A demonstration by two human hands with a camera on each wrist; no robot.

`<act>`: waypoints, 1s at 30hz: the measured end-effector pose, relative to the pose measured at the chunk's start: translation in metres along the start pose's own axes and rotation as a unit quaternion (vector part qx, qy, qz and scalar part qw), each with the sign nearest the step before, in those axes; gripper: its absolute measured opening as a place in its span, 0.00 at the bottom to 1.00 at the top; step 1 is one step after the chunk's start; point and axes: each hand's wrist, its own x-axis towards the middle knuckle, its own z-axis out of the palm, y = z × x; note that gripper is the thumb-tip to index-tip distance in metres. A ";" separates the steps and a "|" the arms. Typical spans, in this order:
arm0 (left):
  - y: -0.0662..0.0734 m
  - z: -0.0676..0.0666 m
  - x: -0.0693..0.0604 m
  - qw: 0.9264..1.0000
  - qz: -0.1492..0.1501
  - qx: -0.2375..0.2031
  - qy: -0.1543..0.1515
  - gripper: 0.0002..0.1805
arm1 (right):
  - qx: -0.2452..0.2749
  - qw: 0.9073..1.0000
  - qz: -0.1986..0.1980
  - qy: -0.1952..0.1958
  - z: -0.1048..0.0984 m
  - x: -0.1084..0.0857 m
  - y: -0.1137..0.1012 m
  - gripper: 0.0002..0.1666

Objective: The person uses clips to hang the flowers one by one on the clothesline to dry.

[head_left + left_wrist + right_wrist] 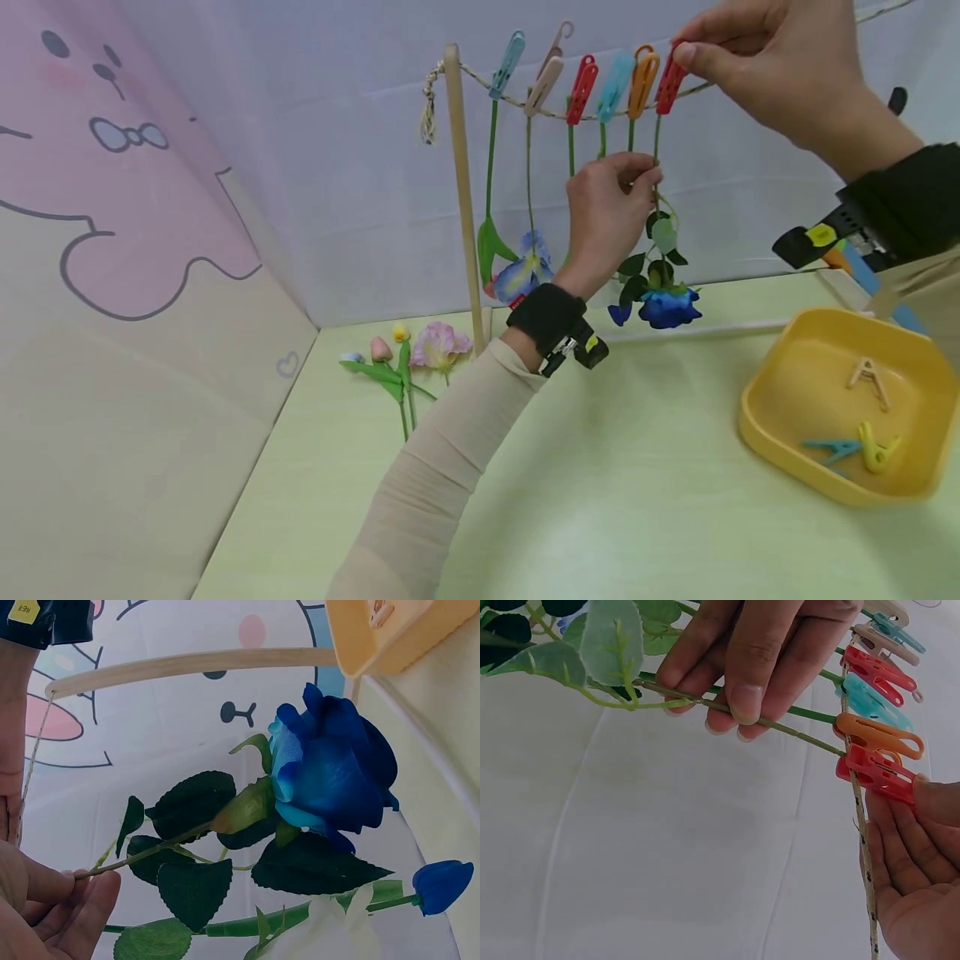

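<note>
The head view's top edge crops the right hand (791, 71); the left hand (609, 208) hides part of the green stems (572, 150) behind it, and the sleeve (442, 454) the lilac flower's (438, 344) lower stem. At the left wrist, the basket (416, 641) runs off the top — and print on the yellow label (25, 610) is illegibly small.

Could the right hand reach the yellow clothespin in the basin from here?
Probably yes, if the right hand releases its red clothespin: the basin is open on top and nothing covers the yellow clothespin.
</note>
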 end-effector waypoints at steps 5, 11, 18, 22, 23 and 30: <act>0.001 -0.001 0.001 1.000 0.003 0.007 0.000 0.11 | -0.014 1.000 0.003 -0.007 0.001 0.000 0.001 0.19; -0.001 -0.001 -0.001 1.000 0.007 0.020 -0.003 0.11 | -0.029 1.000 -0.004 -0.004 0.001 -0.004 -0.001 0.21; -0.002 -0.002 -0.011 0.999 0.022 0.032 -0.006 0.13 | -0.054 0.998 -0.019 0.008 0.000 -0.011 -0.001 0.23; -0.004 -0.006 -0.026 0.999 0.036 0.025 -0.008 0.14 | -0.070 0.997 -0.016 0.019 -0.001 -0.017 -0.001 0.24; -0.006 -0.007 -0.030 0.999 0.045 0.026 -0.008 0.14 | -0.077 0.997 -0.016 0.026 -0.001 -0.019 -0.001 0.24; -0.028 -0.032 -0.068 0.992 0.128 0.021 -0.003 0.11 | -0.080 0.989 -0.061 0.111 -0.007 -0.036 -0.002 0.21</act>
